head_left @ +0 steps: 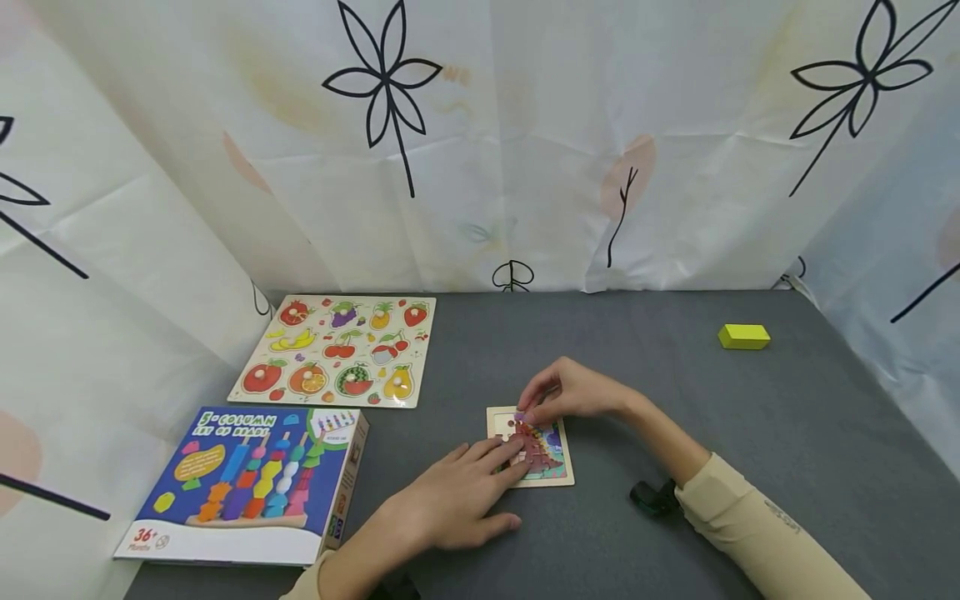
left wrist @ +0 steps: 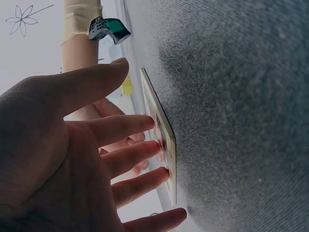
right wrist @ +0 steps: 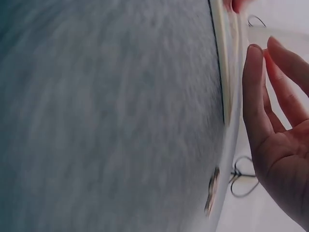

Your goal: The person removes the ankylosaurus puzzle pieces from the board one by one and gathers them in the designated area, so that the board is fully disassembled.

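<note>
A small wooden jigsaw puzzle [head_left: 555,482] with a red-brown dinosaur picture lies flat on the grey table in the head view. My left hand [head_left: 457,492] rests three straight, spread fingertips on the puzzle's left part; in the left wrist view, these fingers [left wrist: 133,159] touch its surface. At the puzzle's top edge, my right hand [head_left: 573,389] pinches a small purple puzzle piece [head_left: 519,416] between thumb and index finger. From the right wrist, the thumb and fingertips [right wrist: 254,53] come together just above the board, the piece itself mostly hidden.
A fruit peg board [head_left: 375,398] lies at the back left, behind a blue bead-set box [head_left: 172,467]. A yellow block [head_left: 744,337] sits at the back right. Beyond the puzzle, a small flat brownish thing [right wrist: 212,191] lies on the table, hidden in the head view.
</note>
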The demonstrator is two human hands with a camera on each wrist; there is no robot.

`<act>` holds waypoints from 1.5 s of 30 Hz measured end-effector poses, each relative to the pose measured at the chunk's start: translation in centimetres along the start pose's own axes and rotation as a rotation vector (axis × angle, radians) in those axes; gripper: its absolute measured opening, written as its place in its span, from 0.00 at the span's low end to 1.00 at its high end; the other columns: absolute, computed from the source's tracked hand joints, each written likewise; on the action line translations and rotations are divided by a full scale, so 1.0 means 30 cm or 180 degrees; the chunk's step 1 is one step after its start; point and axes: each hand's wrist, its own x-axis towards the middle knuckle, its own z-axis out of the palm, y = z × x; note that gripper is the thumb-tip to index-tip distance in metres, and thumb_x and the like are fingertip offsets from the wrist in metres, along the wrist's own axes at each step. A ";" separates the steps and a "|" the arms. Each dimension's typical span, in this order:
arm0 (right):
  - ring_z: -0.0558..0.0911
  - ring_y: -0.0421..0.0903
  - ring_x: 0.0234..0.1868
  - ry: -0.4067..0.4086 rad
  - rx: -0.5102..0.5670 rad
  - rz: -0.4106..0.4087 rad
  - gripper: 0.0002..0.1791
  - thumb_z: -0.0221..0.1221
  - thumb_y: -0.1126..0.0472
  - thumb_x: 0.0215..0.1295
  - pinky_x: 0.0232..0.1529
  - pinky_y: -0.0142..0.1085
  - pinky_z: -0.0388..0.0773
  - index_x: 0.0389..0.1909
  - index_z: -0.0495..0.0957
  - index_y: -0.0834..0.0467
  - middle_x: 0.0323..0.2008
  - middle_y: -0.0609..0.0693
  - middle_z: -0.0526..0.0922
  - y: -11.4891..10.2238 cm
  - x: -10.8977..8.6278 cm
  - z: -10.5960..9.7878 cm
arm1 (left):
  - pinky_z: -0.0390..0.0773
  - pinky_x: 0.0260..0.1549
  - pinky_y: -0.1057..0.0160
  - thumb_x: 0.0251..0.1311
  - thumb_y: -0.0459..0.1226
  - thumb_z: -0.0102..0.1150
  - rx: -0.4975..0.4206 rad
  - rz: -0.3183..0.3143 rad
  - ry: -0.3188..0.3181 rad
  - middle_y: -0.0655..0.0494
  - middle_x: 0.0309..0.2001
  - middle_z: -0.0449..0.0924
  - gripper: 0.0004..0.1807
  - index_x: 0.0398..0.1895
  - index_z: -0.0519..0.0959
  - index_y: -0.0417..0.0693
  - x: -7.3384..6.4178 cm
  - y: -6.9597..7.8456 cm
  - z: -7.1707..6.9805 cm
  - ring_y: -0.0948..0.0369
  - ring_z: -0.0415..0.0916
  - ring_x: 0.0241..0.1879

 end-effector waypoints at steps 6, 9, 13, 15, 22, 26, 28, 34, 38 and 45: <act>0.89 0.42 0.34 -0.0093 -0.0179 -0.0014 0.10 0.68 0.68 0.71 0.38 0.36 0.90 0.48 0.88 0.69 0.38 0.64 0.92 -0.013 0.038 0.032 | 0.71 0.76 0.38 0.75 0.60 0.60 0.0012 0.0018 0.0030 0.60 0.87 0.59 0.39 0.85 0.65 0.64 -0.002 0.001 -0.002 0.53 0.58 0.86; 0.89 0.42 0.33 -0.0080 -0.0255 -0.0003 0.09 0.67 0.69 0.70 0.37 0.36 0.90 0.48 0.89 0.69 0.37 0.63 0.92 -0.015 0.046 0.037 | 0.72 0.76 0.39 0.75 0.60 0.61 0.0044 0.0027 0.0055 0.60 0.87 0.59 0.39 0.85 0.65 0.64 -0.002 0.002 -0.001 0.53 0.59 0.86; 0.88 0.39 0.32 -0.0086 -0.0371 0.0023 0.09 0.66 0.69 0.70 0.37 0.34 0.89 0.47 0.89 0.68 0.36 0.61 0.92 -0.016 0.053 0.040 | 0.72 0.76 0.41 0.75 0.60 0.61 0.0097 0.0044 0.0086 0.60 0.86 0.60 0.39 0.84 0.66 0.64 0.000 0.001 0.002 0.53 0.60 0.85; 0.86 0.37 0.29 -0.0078 -0.0474 0.0034 0.08 0.67 0.69 0.70 0.34 0.31 0.87 0.46 0.90 0.67 0.33 0.58 0.92 -0.019 0.059 0.044 | 0.72 0.76 0.40 0.75 0.60 0.61 0.0081 0.0040 0.0084 0.60 0.86 0.60 0.39 0.84 0.66 0.64 -0.001 0.000 0.001 0.53 0.59 0.85; 0.78 0.34 0.22 -0.0063 -0.0762 0.0071 0.05 0.71 0.69 0.67 0.27 0.27 0.77 0.42 0.91 0.63 0.25 0.49 0.84 -0.034 0.069 0.055 | 0.72 0.76 0.39 0.74 0.60 0.61 0.0068 0.0003 0.0054 0.61 0.86 0.60 0.40 0.85 0.65 0.65 -0.002 0.004 -0.002 0.53 0.59 0.85; 0.76 0.33 0.24 -0.0028 -0.0861 0.0054 0.04 0.71 0.68 0.67 0.28 0.26 0.77 0.41 0.91 0.62 0.27 0.47 0.82 -0.039 0.067 0.057 | 0.72 0.76 0.39 0.74 0.61 0.61 0.0090 -0.0018 0.0042 0.61 0.86 0.60 0.40 0.85 0.65 0.64 -0.004 0.008 0.000 0.53 0.59 0.85; 0.77 0.33 0.24 -0.0003 -0.0921 0.0039 0.04 0.72 0.68 0.66 0.28 0.26 0.77 0.41 0.91 0.61 0.29 0.48 0.83 -0.043 0.066 0.059 | 0.72 0.76 0.39 0.74 0.61 0.61 0.0093 -0.0026 0.0041 0.61 0.86 0.60 0.40 0.85 0.65 0.64 -0.005 0.010 0.001 0.54 0.58 0.85; 0.81 0.33 0.32 0.0088 -0.1215 -0.0023 0.05 0.73 0.66 0.66 0.36 0.28 0.80 0.42 0.91 0.57 0.41 0.50 0.89 -0.057 0.054 0.065 | 0.71 0.76 0.38 0.74 0.61 0.61 0.0037 -0.0038 0.0019 0.62 0.87 0.59 0.40 0.85 0.64 0.65 -0.005 0.009 0.000 0.54 0.57 0.86; 0.84 0.34 0.38 0.0112 -0.1267 -0.0105 0.07 0.72 0.67 0.67 0.42 0.29 0.83 0.44 0.91 0.58 0.43 0.51 0.91 -0.064 0.041 0.062 | 0.71 0.77 0.37 0.74 0.61 0.61 -0.0025 -0.0054 -0.0001 0.62 0.87 0.58 0.40 0.85 0.64 0.65 -0.004 0.009 -0.002 0.54 0.57 0.86; 0.89 0.39 0.41 0.0191 -0.0907 -0.0191 0.08 0.70 0.68 0.70 0.46 0.33 0.88 0.48 0.90 0.61 0.43 0.53 0.93 -0.058 0.016 0.045 | 0.70 0.77 0.37 0.74 0.61 0.62 -0.0039 -0.0064 -0.0003 0.62 0.87 0.59 0.40 0.85 0.65 0.65 -0.003 0.010 -0.001 0.53 0.57 0.86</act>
